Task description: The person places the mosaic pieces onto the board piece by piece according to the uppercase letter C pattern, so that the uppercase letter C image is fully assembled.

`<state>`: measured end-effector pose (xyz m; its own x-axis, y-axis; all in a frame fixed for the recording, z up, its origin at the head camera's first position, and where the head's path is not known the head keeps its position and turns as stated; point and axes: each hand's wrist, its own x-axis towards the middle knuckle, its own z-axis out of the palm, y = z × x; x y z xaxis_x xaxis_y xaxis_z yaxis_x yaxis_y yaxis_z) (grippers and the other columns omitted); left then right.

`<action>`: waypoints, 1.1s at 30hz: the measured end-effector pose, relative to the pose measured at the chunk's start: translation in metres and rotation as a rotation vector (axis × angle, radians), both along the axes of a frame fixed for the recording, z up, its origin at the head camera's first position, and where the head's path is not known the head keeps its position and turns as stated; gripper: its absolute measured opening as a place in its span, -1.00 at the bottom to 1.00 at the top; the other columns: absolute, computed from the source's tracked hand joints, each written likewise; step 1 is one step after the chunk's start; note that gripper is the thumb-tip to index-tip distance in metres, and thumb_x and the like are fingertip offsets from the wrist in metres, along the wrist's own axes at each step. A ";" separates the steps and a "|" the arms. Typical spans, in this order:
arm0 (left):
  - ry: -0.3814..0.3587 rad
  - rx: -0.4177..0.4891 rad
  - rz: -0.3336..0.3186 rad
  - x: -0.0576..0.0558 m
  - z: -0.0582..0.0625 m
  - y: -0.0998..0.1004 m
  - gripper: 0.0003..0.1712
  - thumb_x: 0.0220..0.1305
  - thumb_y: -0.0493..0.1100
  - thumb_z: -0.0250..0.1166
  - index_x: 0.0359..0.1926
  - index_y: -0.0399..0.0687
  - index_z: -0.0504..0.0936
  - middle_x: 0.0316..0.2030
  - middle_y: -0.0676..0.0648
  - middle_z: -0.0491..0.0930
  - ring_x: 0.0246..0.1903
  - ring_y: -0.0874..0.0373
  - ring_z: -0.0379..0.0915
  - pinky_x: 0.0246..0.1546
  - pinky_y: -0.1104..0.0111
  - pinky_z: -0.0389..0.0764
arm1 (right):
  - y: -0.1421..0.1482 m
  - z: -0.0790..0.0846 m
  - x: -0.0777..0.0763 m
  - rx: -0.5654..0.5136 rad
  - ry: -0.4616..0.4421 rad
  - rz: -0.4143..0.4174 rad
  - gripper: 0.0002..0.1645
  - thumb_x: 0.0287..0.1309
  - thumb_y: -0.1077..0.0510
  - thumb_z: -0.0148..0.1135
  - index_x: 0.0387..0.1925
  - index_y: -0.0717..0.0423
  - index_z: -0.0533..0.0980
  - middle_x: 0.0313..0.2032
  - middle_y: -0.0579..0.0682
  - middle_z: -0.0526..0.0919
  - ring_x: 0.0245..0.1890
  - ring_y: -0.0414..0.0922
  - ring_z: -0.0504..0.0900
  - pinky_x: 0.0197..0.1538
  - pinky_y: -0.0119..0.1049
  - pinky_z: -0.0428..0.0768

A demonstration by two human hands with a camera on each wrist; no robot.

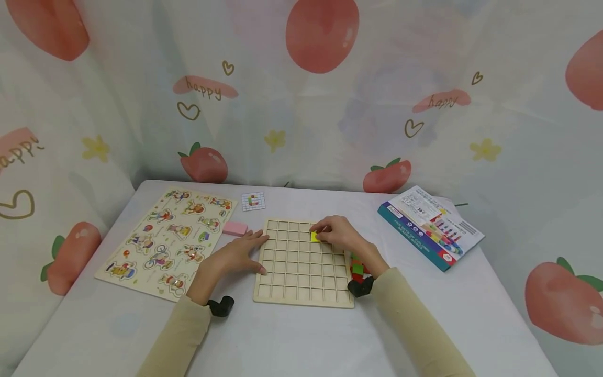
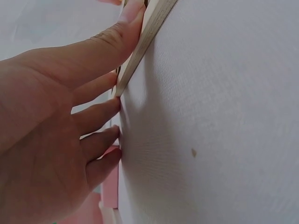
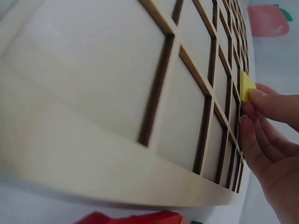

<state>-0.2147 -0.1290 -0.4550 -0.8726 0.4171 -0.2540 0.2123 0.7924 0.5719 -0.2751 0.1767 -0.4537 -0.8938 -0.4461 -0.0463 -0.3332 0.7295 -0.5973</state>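
Note:
A wooden grid board (image 1: 292, 264) with square cells lies on the white table. At its left edge is my left hand (image 1: 235, 254), fingers spread, the thumb touching the rim; in the left wrist view that hand's (image 2: 60, 112) fingertips rest along the board's side. My right hand (image 1: 343, 234) reaches over the upper right cells and pinches a yellow square block (image 1: 314, 237) between thumb and fingers. The right wrist view shows the yellow block (image 3: 246, 86) tilted against the grid, its lower edge at a cell; whether it sits inside cannot be told.
Red and green blocks (image 1: 358, 268) lie beside the board's right edge, partly hidden by the right wrist. A pink block (image 1: 235, 228) and a patterned card (image 1: 253, 201) are at the upper left. A picture puzzle board (image 1: 153, 241) lies left, a game box (image 1: 424, 225) right.

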 end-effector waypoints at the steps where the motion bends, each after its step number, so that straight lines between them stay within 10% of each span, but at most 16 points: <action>1: 0.003 -0.001 -0.003 0.000 0.000 0.000 0.08 0.09 0.03 0.59 0.57 -0.04 0.26 0.61 -0.16 0.06 0.63 -0.19 -0.19 0.56 -0.16 0.02 | -0.001 0.000 0.000 0.004 0.004 -0.001 -0.75 0.32 0.23 0.33 -0.01 0.10 0.75 -0.16 0.02 0.76 -0.24 -0.12 0.64 -0.13 -0.25 0.64; 33: -0.018 0.023 -0.009 -0.001 -0.006 -0.003 0.09 0.16 0.02 0.55 0.60 -0.03 0.18 0.64 -0.12 -0.01 0.64 -0.16 -0.28 0.58 -0.15 -0.02 | 0.049 0.004 0.026 -0.020 -0.015 -0.115 -0.75 0.32 0.16 0.34 -0.01 0.10 0.72 -0.13 0.03 0.75 -0.14 -0.04 0.62 -0.03 -0.25 0.66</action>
